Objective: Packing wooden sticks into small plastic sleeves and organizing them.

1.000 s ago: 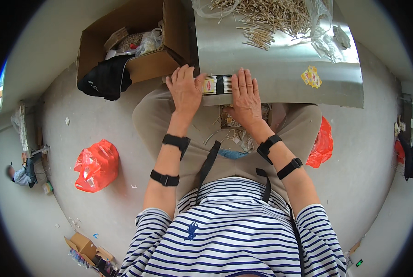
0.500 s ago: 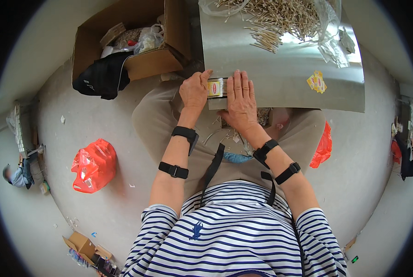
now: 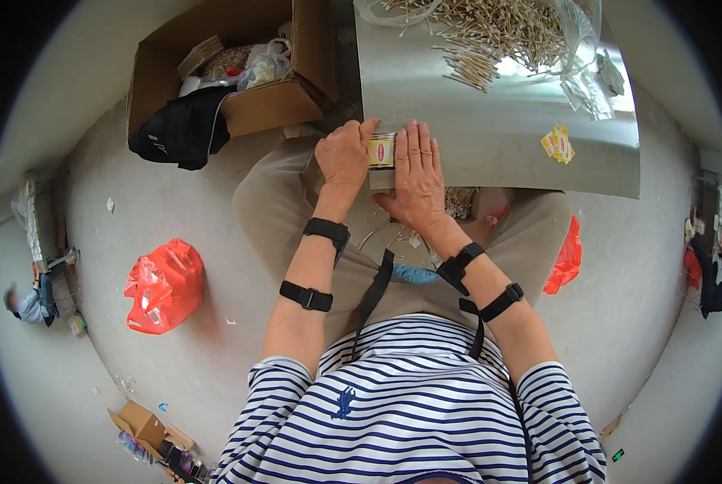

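A small pack of cotton swabs [image 3: 382, 151] with a yellow and white label lies at the near left corner of the shiny metal sheet [image 3: 490, 153]. My left hand [image 3: 344, 155] is closed at the pack's left end, fingers curled and thumb pointing toward the far side. Flat over the right end rests my right hand [image 3: 419, 173], its fingers stretched out and its thumb spread toward me. Only the labelled middle of the pack shows between the hands. Farther back on the sheet is a heap of loose cotton swabs [image 3: 506, 32].
Small yellow labels [image 3: 558, 144] lie at the sheet's right. Clear plastic bags [image 3: 584, 81] sit beside the heap. An open cardboard box [image 3: 276, 109] with a black cloth [image 3: 185, 129] stands at the far left. Red plastic bags [image 3: 165, 286] rest on the floor either side of me.
My right fingers have come closer to the label, covering swabs that showed beside it. The pack and my left hand sit slightly farther right in the picture.
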A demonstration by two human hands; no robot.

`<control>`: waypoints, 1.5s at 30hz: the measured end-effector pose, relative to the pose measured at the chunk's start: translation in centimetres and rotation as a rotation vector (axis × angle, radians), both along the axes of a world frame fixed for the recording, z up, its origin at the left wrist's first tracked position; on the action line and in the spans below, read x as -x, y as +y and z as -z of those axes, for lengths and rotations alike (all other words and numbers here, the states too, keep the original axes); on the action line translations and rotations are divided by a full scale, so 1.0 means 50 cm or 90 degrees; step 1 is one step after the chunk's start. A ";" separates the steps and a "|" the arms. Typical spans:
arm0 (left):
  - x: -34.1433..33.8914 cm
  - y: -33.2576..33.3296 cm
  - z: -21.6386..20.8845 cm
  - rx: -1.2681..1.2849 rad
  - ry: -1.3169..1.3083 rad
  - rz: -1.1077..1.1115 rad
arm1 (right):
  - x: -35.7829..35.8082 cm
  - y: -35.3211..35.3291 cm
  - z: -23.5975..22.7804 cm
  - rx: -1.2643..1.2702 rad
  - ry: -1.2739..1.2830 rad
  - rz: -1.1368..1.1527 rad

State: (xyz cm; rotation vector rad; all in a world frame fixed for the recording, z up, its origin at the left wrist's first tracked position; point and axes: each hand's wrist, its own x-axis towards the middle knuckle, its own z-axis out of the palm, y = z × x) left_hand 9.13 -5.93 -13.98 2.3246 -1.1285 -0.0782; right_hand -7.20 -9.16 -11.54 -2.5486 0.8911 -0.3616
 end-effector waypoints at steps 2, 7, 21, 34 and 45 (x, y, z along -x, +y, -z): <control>0.000 -0.002 0.002 0.008 -0.042 0.018 | 0.001 -0.007 0.003 -0.010 -0.020 0.001; 0.000 -0.003 0.002 -0.001 -0.139 0.013 | 0.025 -0.021 -0.009 0.015 0.014 0.022; -0.002 -0.003 0.007 0.037 -0.137 0.030 | 0.024 -0.026 -0.014 0.041 0.145 0.031; -0.071 0.041 -0.002 0.174 0.109 -0.097 | 0.019 -0.022 -0.010 0.054 0.139 0.037; -0.030 0.033 0.004 0.089 0.232 -0.078 | 0.006 -0.007 -0.004 0.046 0.138 0.081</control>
